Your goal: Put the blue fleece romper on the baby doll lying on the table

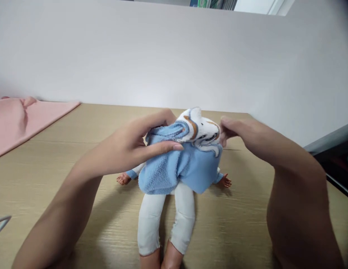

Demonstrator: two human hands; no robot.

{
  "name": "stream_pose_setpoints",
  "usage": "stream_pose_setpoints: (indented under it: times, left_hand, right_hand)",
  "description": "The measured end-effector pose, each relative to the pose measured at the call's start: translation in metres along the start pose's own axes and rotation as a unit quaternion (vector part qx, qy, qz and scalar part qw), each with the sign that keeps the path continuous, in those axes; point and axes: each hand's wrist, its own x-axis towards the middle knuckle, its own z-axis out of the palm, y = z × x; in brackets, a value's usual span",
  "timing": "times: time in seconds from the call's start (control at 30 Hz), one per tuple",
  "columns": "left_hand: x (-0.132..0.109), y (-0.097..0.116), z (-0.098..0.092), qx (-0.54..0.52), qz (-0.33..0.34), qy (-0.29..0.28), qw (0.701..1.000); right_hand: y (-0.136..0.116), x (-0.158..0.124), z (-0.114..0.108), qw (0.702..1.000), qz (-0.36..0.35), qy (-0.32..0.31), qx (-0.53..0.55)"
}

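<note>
A doll (pixel 165 220) in white leggings lies on its back on the wooden table (pixel 50 175), legs toward me and small hands out to each side. A light blue fleece top with a white patterned part (pixel 187 157) is bunched up over its chest and head. My left hand (pixel 129 145) grips the left side of the bunched top, thumb on the blue fabric. My right hand (pixel 238 134) pinches the top's right edge by the white part. The doll's head is hidden under the fabric.
A pink cloth (pixel 19 119) lies at the table's far left. A white wall (pixel 174 56) rises just behind the table. A thin white hanger-like piece (pixel 1 223) shows at the left edge. A dark object (pixel 339 164) sits beyond the table's right edge.
</note>
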Motion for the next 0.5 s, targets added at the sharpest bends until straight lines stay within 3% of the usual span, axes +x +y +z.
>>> stream_pose_setpoints:
  times: [0.07, 0.1, 0.17, 0.27, 0.33, 0.4, 0.5]
  left_hand:
    - [0.000, -0.003, 0.001, -0.002, 0.048, -0.008, 0.999]
    - [0.001, -0.005, 0.001, -0.009, 0.075, -0.012, 0.997]
    - [0.002, -0.008, 0.001, -0.027, 0.123, -0.025, 0.992]
    - [0.002, -0.014, 0.000, -0.041, 0.179, -0.048, 0.982]
    - [0.002, -0.017, 0.001, -0.033, 0.189, -0.042, 0.981]
    - [0.002, -0.021, 0.005, -0.018, 0.171, -0.001, 0.985]
    - [0.005, -0.025, 0.012, -0.023, 0.129, 0.073, 0.989]
  right_hand:
    - [-0.005, -0.002, 0.005, 0.990, -0.091, 0.105, -0.010]
    - [-0.008, -0.003, 0.009, 0.982, -0.143, 0.121, 0.008]
    - [-0.012, -0.004, 0.016, 0.972, -0.217, 0.055, 0.066]
    - [-0.014, 0.000, 0.021, 0.942, -0.254, -0.162, 0.146]
    - [-0.011, 0.004, 0.023, 0.906, -0.290, -0.251, 0.180]
    - [-0.010, 0.008, 0.027, 0.882, -0.333, -0.279, 0.181]
    - [-0.010, 0.008, 0.038, 0.889, -0.361, -0.258, 0.108]
